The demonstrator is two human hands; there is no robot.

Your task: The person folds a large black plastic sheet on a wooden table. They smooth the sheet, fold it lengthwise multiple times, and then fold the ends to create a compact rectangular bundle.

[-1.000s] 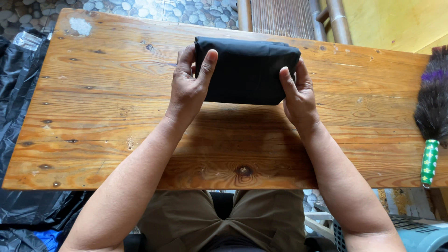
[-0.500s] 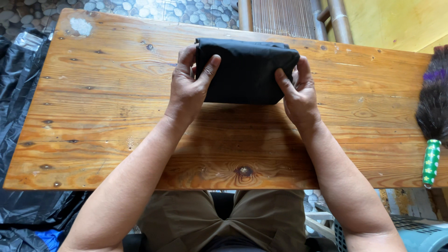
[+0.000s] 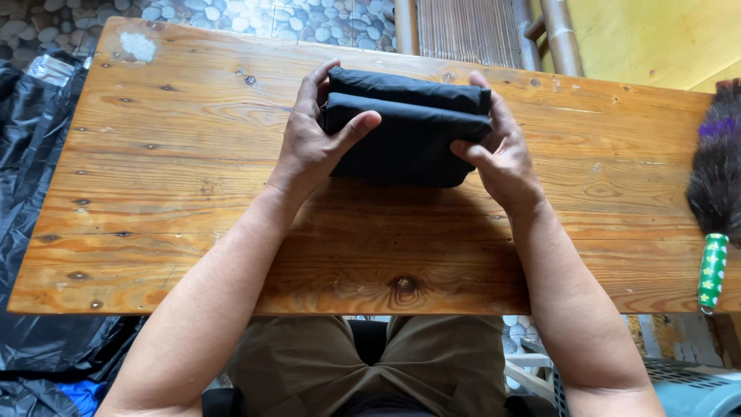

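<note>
A black folded cloth (image 3: 409, 127) lies on the far middle of a wooden table (image 3: 193, 193). My left hand (image 3: 312, 143) grips its left end, thumb on top and fingers curled round the far edge. My right hand (image 3: 498, 154) grips the right end the same way. The far part of the cloth is doubled over toward me, forming a thick roll along the back edge.
A dark feather duster (image 3: 714, 193) with a green spotted handle rests at the table's right edge. Black plastic sheeting (image 3: 31, 123) hangs off the left side. A pebble floor and bamboo poles lie beyond the table. My lap in khaki trousers is below.
Both hands have lifted the cloth's far edge and folded it toward me, so the cloth now looks narrower and thicker. Hands stay at the two ends.
</note>
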